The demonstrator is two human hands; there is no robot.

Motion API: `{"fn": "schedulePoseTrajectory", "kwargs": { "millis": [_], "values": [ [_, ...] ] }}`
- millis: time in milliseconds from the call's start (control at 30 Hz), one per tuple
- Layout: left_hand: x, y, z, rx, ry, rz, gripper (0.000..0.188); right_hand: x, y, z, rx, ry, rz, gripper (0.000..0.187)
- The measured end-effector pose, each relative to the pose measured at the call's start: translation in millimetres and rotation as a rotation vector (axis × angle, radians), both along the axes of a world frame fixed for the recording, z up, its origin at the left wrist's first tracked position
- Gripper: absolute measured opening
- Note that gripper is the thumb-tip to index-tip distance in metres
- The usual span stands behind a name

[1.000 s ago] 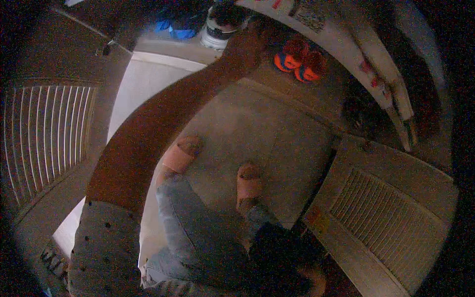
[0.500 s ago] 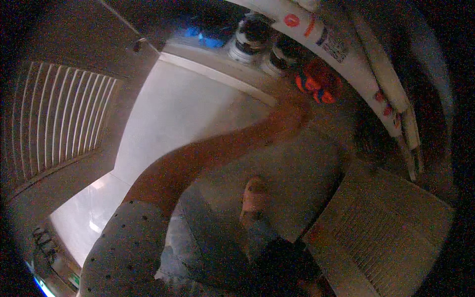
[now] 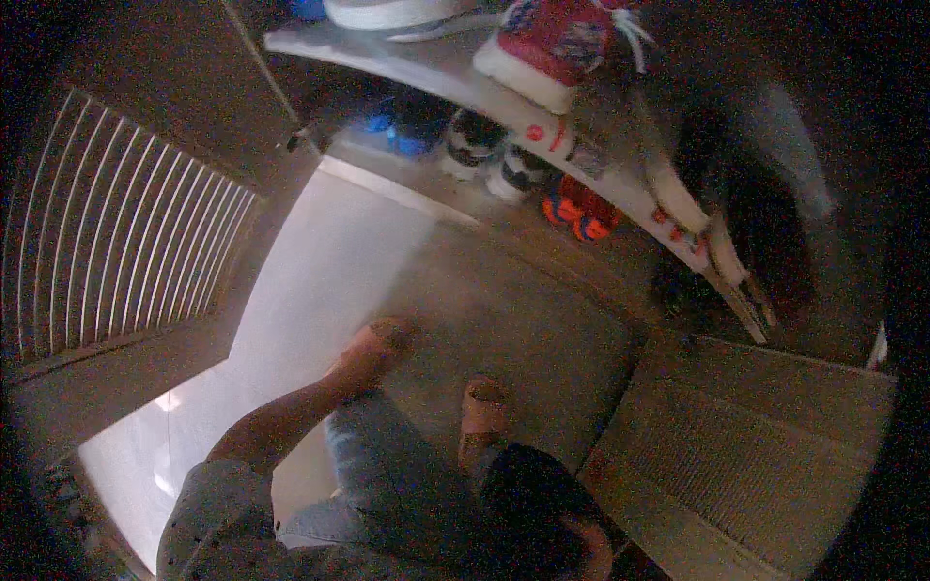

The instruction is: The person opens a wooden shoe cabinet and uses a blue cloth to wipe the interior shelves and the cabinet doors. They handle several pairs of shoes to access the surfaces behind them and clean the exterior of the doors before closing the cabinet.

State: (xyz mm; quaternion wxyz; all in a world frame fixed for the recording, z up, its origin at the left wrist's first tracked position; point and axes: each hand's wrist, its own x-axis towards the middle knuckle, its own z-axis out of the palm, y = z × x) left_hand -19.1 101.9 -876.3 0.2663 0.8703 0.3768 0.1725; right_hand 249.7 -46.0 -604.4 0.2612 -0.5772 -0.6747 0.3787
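Observation:
My left arm comes in from the lower left in a grey dotted sleeve. My left hand (image 3: 381,347) is low over the floor (image 3: 450,281), beside my jeans leg (image 3: 373,460); dimness and blur hide its fingers. To its right a foot (image 3: 482,412) shows below the other leg. A patch of skin at the lower right, probably my right hand (image 3: 588,547), lies by a dark bundle (image 3: 533,489) I cannot make out; its fingers do not show. Nearest ahead of my left hand stand black-and-white shoes (image 3: 472,143) and orange shoes (image 3: 579,210) under a shelf.
The white-edged shelf (image 3: 426,76) curves overhead, bearing a red shoe (image 3: 547,48) with white laces and a pale shoe (image 3: 402,15). Blue shoes (image 3: 397,134) are below it. A slatted door (image 3: 126,232) is at the left, a ribbed pale panel (image 3: 746,465) at the right.
My left hand has drawn back from beside the orange shoes toward my legs. The view has shifted, so the upper shelf with the red shoe now shows.

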Motion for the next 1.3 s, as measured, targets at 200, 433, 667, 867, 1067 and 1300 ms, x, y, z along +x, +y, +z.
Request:
{"fn": "schedulePoseTrajectory", "kwargs": {
  "millis": [200, 433, 667, 867, 1067, 1300],
  "values": [
    [-2, -2, -14, -0.412, 0.154, 0.05, 0.029, -13, -1, 11, -0.054, 0.01, -0.026, 0.038],
    [-3, -5, 1, -0.195, -0.003, 0.13, 0.023, -20, 0, 4, -0.049, 0.013, -0.037, 0.037],
    [-7, 1, -11, -0.382, 0.094, 0.068, 0.02, -14, -8, -11, 0.081, 0.1, 0.0, 0.042],
    [-5, -1, 6, -0.094, 0.456, -0.036, 0.024, -11, -4, 2, -0.346, 0.094, -0.097, 0.043],
    [-3, 3, -39, -0.369, -0.101, 0.228, 0.03, -8, 5, -29, 0.032, 0.218, 0.029, 0.049],
    [-5, -8, -89, -0.132, 0.084, 0.063, 0.034, -13, 13, 3, -0.372, -0.026, -0.069, 0.041]
  ]
}}
